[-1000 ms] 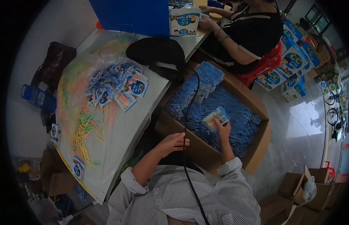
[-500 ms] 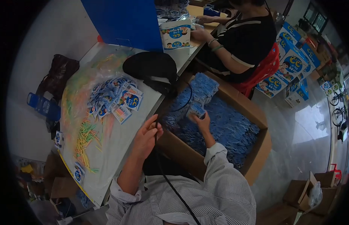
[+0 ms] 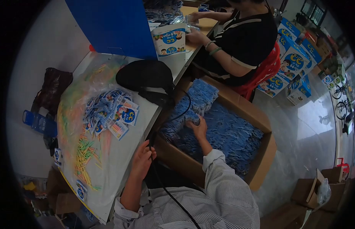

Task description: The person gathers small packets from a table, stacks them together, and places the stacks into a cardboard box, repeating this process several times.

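My right hand (image 3: 198,129) is inside the open cardboard box (image 3: 263,156), with its fingers and thumb closed on a bundle of small blue-and-white packets (image 3: 191,115). The bundle sits at the near end of a neat stacked row of packets (image 3: 202,91); my fingers partly cover it. More blue packets (image 3: 231,126) fill the box in dense layers. My left hand (image 3: 142,159) is beside the table edge, left of the box, its fingers curled around a black cable (image 3: 158,177) that runs down across my striped shirt.
On the table (image 3: 145,114) lie a pile of printed packets (image 3: 108,110), loose coloured sticks (image 3: 86,156), a clear plastic bag (image 3: 72,103) and a black bag (image 3: 147,74). A co-worker (image 3: 246,42) sits on a red chair (image 3: 267,72) beyond the box. Printed cartons (image 3: 294,63) stand behind.
My right hand has shifted slightly left and down with the bundle, which now meets the stacked row. My left hand appears lower and further left, still at the cable. The whole view has shifted slightly.
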The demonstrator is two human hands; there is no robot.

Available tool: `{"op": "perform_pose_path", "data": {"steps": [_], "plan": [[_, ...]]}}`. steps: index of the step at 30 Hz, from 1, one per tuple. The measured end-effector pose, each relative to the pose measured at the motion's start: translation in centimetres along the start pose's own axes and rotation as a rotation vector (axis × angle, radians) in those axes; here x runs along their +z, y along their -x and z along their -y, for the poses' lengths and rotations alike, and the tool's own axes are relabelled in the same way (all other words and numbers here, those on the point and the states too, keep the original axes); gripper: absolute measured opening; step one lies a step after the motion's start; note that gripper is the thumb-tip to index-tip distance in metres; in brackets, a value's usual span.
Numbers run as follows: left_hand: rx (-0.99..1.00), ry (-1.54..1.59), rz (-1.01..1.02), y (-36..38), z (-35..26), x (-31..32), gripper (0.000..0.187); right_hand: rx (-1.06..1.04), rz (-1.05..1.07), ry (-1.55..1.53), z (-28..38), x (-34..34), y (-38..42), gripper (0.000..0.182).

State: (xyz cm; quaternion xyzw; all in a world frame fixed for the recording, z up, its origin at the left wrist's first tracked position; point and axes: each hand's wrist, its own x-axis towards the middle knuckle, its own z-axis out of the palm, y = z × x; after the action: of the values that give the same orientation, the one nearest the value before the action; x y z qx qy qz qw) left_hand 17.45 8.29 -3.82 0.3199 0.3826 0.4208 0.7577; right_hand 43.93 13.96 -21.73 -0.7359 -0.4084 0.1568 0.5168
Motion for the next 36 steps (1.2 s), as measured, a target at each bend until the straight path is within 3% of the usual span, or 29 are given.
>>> {"op": "perform_pose_path", "data": {"steps": [6, 10, 13, 16, 21, 27, 34, 36], "plan": [[-0.007, 0.001, -0.029, -0.2, 0.0, -1.2, 0.043, -0.152, -0.015, 0.003, 0.5, -0.4, 0.8, 0.053], [-0.017, 0.013, -0.004, -0.1, 0.1, -1.5, 0.043, -0.122, 0.040, -0.038, 0.7, -0.7, 0.3, 0.052], [-0.015, 0.037, -0.009, -0.1, 0.2, -1.5, 0.043, -0.259, -0.097, 0.190, 1.5, -0.9, 0.7, 0.050], [-0.023, 0.034, -0.047, 0.0, 0.2, -1.6, 0.043, -0.222, -0.054, 0.223, 1.5, -0.8, 1.3, 0.048], [-0.033, 0.044, -0.034, 0.1, 0.2, -2.3, 0.042, -0.431, 0.062, 0.226, 1.8, -1.9, -0.4, 0.047], [-0.047, 0.066, -0.053, 0.1, 0.1, -2.0, 0.042, -0.393, 0.229, 0.206, 3.2, -3.4, -1.6, 0.048], [-0.054, 0.076, -0.068, 0.2, 0.5, -2.5, 0.042, -0.432, 0.224, 0.257, 1.8, -2.5, -1.2, 0.049], [-0.055, 0.081, -0.057, 0.4, 0.6, -2.6, 0.041, -0.393, 0.131, 0.180, 1.8, -2.0, -0.6, 0.049]]}}
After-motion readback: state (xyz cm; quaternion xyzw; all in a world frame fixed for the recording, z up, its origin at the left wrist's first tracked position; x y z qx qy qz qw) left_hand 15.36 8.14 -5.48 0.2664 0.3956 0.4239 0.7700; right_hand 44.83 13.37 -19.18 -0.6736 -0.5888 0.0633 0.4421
